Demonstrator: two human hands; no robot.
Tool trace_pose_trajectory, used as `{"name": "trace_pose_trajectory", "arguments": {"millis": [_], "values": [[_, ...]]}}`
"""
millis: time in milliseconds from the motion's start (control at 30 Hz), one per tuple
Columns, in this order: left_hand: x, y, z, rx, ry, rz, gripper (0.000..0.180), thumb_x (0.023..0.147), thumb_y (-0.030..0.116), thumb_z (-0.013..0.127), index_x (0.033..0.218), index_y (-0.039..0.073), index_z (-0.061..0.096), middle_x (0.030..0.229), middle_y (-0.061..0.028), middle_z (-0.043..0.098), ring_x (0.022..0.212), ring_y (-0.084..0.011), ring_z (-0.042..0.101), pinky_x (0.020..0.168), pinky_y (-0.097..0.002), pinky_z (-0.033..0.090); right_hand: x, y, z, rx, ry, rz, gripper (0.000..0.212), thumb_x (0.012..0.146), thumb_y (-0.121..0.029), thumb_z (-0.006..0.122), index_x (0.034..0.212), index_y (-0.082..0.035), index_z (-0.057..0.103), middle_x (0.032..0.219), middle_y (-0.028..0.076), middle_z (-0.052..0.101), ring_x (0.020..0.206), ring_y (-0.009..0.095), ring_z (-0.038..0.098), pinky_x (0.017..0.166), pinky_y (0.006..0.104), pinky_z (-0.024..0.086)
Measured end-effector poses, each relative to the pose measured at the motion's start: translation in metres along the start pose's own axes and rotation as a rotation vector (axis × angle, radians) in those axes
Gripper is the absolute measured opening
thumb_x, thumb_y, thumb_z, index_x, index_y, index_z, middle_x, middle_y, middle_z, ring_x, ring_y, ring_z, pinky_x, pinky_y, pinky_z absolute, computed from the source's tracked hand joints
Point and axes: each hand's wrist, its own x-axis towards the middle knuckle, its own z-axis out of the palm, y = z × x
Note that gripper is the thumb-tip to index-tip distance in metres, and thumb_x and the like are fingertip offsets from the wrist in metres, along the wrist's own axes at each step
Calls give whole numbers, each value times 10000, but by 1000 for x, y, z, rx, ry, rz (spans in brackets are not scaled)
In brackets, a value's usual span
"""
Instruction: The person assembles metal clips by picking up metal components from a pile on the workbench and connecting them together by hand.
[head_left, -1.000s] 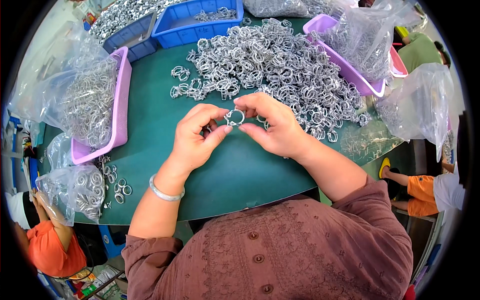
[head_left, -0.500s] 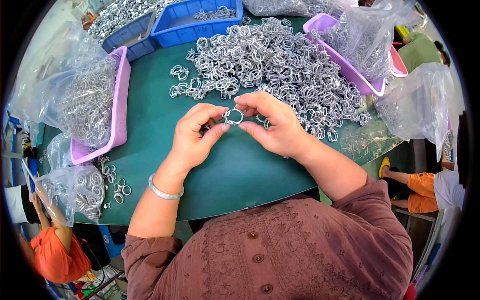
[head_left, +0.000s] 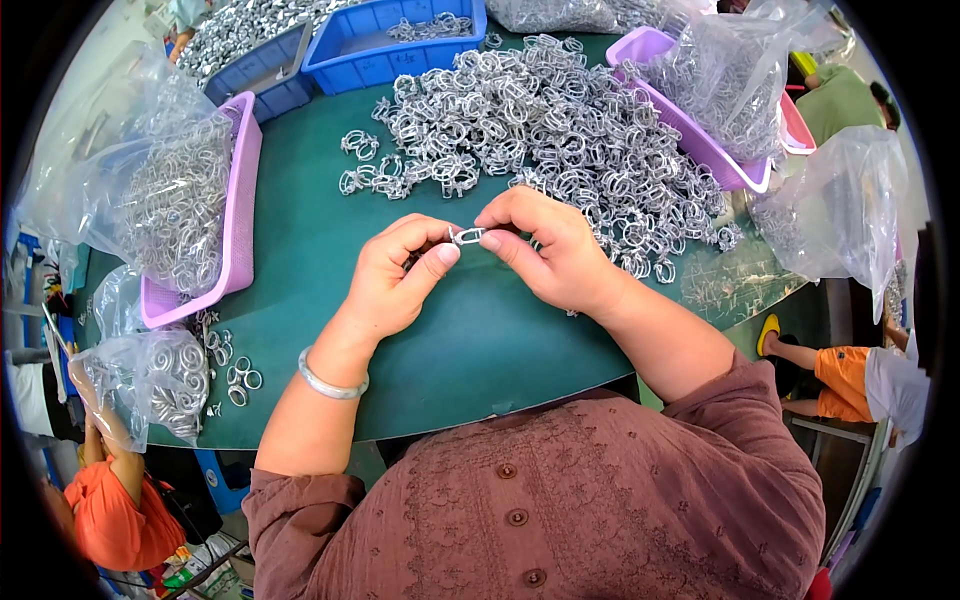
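Observation:
Over the green table (head_left: pixel 300 230), my left hand (head_left: pixel 395 280) and my right hand (head_left: pixel 550 250) meet around one small silver metal clamp ring (head_left: pixel 466 236). Both pinch it between thumb and fingertips, and it now shows edge-on. A silver bangle (head_left: pixel 330 375) circles my left wrist. Just beyond my hands lies a big heap of the same metal rings (head_left: pixel 560 130), with a few loose ones (head_left: pixel 362 165) at its left edge.
A pink tray (head_left: pixel 240 210) with a clear bag of rings sits left, another pink tray (head_left: pixel 700 140) with a bag right. Blue bins (head_left: pixel 390 50) stand at the back. More bags (head_left: pixel 150 375) and loose rings (head_left: pixel 240 380) lie front left. Other people sit around the table.
The ring between my fingers has turned from face-up to edge-on. My hands have stayed in the same place.

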Motion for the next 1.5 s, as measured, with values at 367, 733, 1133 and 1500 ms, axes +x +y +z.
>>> {"name": "trace_pose_trajectory", "arguments": {"millis": [367, 733, 1133, 1500], "values": [[1, 9, 1, 105, -14, 24, 164, 775, 51, 657, 911, 6, 578, 803, 6, 518, 667, -51, 455, 574, -191, 372, -1, -1, 0, 313, -61, 365, 109, 880, -126, 544, 882, -22, 577, 678, 15, 549, 610, 78, 516, 554, 236, 431], [1, 6, 6, 118, 45, 164, 330, 764, 14, 658, 1086, 54, 602, 801, -35, 546, 632, -82, 495, 565, -208, 426, 0, -1, -1, 418, -120, 521, 219, 905, -223, 515, 879, -19, 592, 696, -3, 573, 618, 61, 519, 570, 219, 443], [0, 1, 3, 2, -13, 33, 267, 856, 60, 569, 1121, 21, 571, 892, -24, 531, 717, -74, 502, 602, -194, 433, 0, 0, -2, 467, -151, 547, 225, 921, -213, 479, 885, -23, 595, 735, -7, 583, 640, 61, 516, 596, 211, 443], [3, -1, -10, -740, 62, -348, 293, 899, 165, 472, 1156, 29, 513, 918, -86, 610, 697, -144, 583, 578, -225, 459, 2, 2, -4, 443, -29, 471, 214, 922, -195, 477, 907, -15, 590, 763, 11, 588, 665, 77, 530, 617, 221, 452]]}}
